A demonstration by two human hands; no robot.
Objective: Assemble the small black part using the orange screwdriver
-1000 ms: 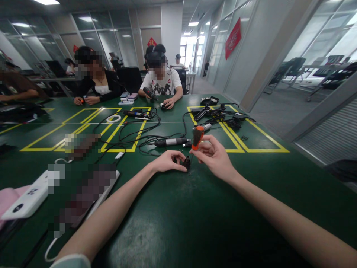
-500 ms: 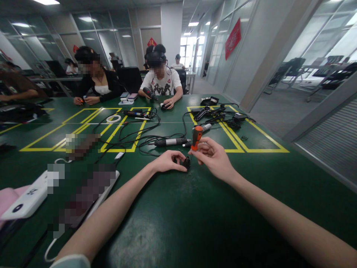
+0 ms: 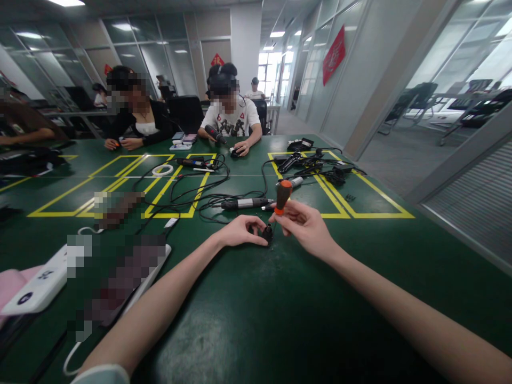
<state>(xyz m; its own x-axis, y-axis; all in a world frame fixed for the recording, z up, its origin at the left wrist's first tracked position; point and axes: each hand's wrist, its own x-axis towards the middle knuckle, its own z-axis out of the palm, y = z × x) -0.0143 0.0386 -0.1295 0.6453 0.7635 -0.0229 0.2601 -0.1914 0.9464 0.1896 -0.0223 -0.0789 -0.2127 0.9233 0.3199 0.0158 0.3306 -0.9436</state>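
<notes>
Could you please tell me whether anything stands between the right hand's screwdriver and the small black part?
Nothing visible does: the screwdriver in the right hand points down close beside the black part in the left hand. Its tip is too small to make out.

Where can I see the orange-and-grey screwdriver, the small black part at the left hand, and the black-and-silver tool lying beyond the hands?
Screwdriver (image 3: pixel 284 196): head view, on its handle.
Small black part (image 3: pixel 268 233): head view, on its body.
Black-and-silver tool (image 3: pixel 248 204): head view, on its silver section.

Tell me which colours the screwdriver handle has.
Orange and dark grey; the screwdriver handle shows best in the head view.
</notes>
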